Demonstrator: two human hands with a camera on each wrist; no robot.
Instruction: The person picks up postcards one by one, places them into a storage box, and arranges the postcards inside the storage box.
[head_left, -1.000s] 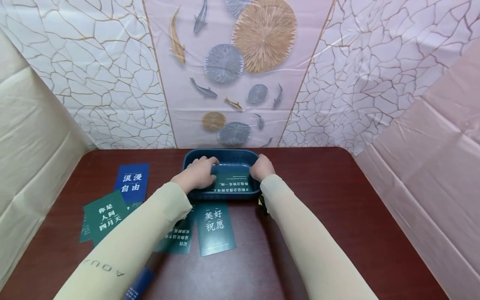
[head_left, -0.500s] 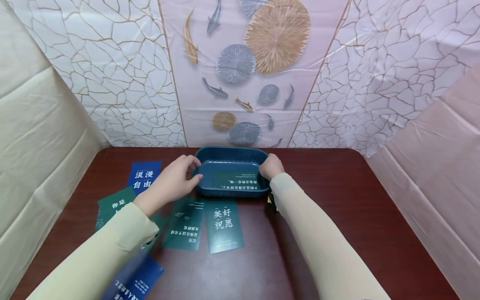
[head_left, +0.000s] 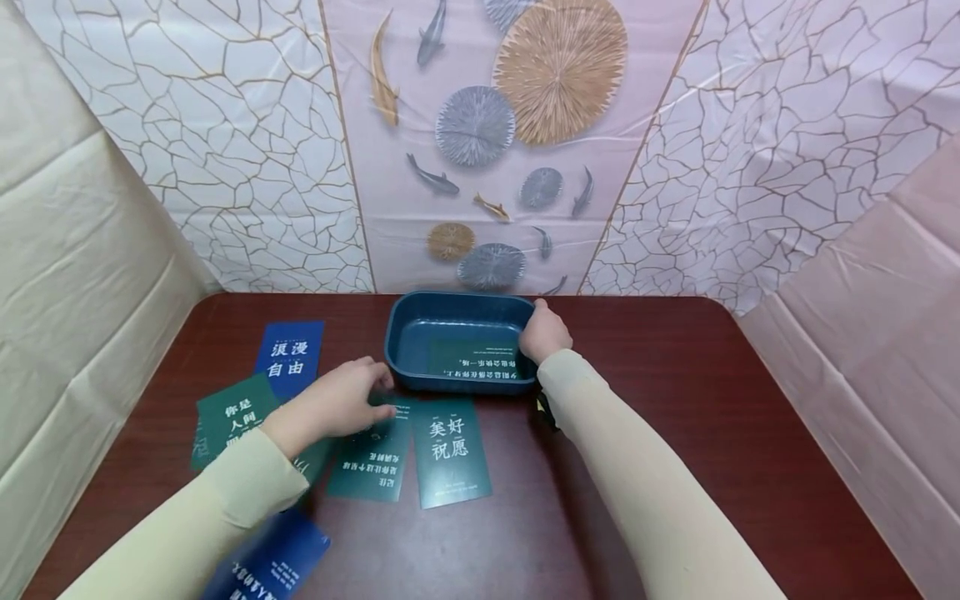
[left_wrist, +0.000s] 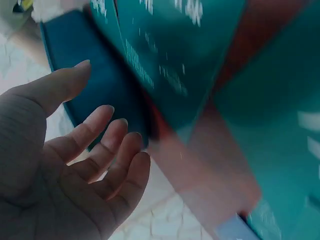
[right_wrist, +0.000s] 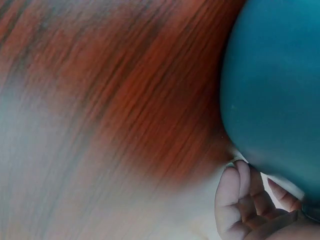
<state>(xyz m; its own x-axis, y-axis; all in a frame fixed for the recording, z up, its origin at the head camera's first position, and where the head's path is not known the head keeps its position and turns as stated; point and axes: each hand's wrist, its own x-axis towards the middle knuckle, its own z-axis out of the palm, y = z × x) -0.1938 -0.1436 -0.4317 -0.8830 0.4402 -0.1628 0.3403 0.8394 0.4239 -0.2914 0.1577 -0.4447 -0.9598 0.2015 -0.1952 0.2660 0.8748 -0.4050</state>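
A dark blue-green plastic tray [head_left: 461,385] stands at the back middle of the table, with a green card [head_left: 480,360] lying in it. My right hand [head_left: 543,333] grips the tray's right end; in the right wrist view its curled fingers [right_wrist: 230,192] show at the tray's edge. Left of the tray, my left hand [head_left: 333,404] hovers over the green cards, its fingers loosely bent and nothing in them. Part of one printed green card [head_left: 371,462] is hidden under it. Beside that lies another green card [head_left: 452,454], in front of the tray.
Farther left lie a blue card [head_left: 288,358] and overlapping green cards [head_left: 236,408]. A second blue card [head_left: 281,558] is near the front, partly under the left sleeve. Patterned cloth [head_left: 480,208] rises behind the dark red table [head_left: 712,433].
My left hand has come out of the tray, moving left and towards me over the cards. The right hand keeps its hold on the tray's right end. The view has shifted slightly.
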